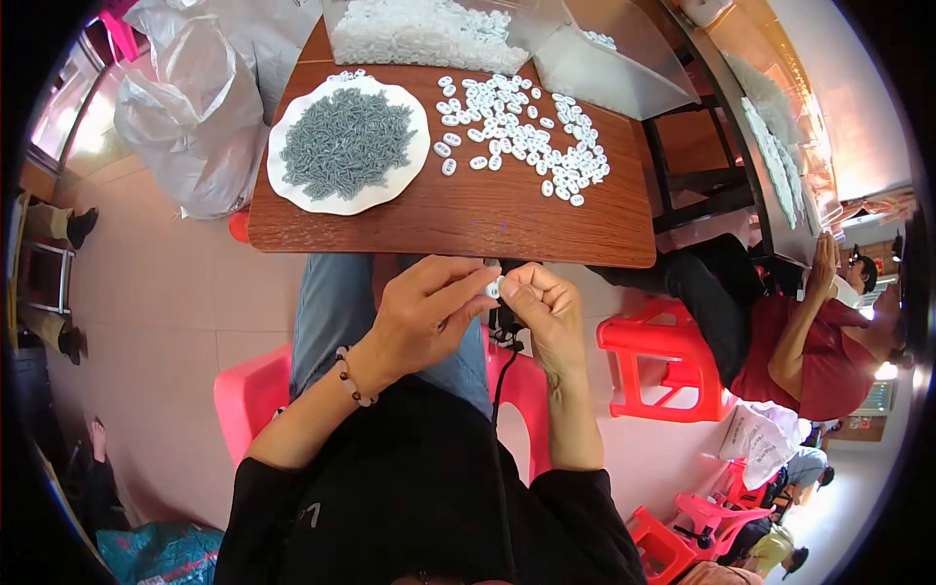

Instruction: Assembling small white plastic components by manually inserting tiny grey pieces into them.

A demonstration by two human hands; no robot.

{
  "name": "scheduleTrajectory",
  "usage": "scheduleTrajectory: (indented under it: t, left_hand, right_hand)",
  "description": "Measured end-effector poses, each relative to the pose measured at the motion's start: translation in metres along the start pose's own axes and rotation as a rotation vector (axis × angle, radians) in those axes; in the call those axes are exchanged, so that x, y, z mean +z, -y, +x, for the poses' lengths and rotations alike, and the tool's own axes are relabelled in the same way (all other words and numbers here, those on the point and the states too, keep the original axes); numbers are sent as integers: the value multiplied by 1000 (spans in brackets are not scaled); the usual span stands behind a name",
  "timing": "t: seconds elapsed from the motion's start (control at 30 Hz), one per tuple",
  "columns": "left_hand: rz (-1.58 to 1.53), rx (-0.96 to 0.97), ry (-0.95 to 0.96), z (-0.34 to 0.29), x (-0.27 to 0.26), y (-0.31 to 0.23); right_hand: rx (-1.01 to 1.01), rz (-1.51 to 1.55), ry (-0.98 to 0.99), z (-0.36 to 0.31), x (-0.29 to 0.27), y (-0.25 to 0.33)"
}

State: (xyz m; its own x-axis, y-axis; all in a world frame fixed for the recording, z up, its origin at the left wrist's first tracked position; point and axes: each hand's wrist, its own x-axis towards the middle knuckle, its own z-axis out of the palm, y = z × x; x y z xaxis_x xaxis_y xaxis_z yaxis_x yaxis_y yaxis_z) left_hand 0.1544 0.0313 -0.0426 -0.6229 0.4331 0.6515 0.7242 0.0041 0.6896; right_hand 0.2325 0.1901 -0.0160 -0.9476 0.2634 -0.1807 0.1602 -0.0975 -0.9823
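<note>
A: While both hands sit below the counter (458, 229) edge, where is the part?

B: Small white piece (494, 287) pinched between left hand (426, 312) and right hand (546, 310), above the lap. Fingers of both closed on it; possibly a second piece inside, too small to tell.

A: On the counter?

B: White plate (400, 180) of grey pins (346, 141) at left; loose white oval pieces (522, 136) scattered at right; clear bin (624, 83) behind.

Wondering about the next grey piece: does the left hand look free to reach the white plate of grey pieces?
Probably not straight away: the left hand is pinching a small white piece together with the right hand. The plate lies uncovered on the table ahead.
</note>
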Motion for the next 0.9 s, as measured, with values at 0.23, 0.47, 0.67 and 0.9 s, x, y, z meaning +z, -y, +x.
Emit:
scheduleTrajectory:
  t: [0.23,0.47,0.67,0.9]
  left_hand:
    - [1,96,102,15,2,8]
    - [-538,-660,176,14,13,9]
    - [-980,-993,71,20,11,6]
    - [-1187,-1112,60,15,12,12]
  right_hand:
    - [79,157,39,3,-7,-1]
    - [16,126,8,3,-9,6]
    - [-100,-118,-82,0,-6,8]
    - [-105,-295,-190,-6,6,15]
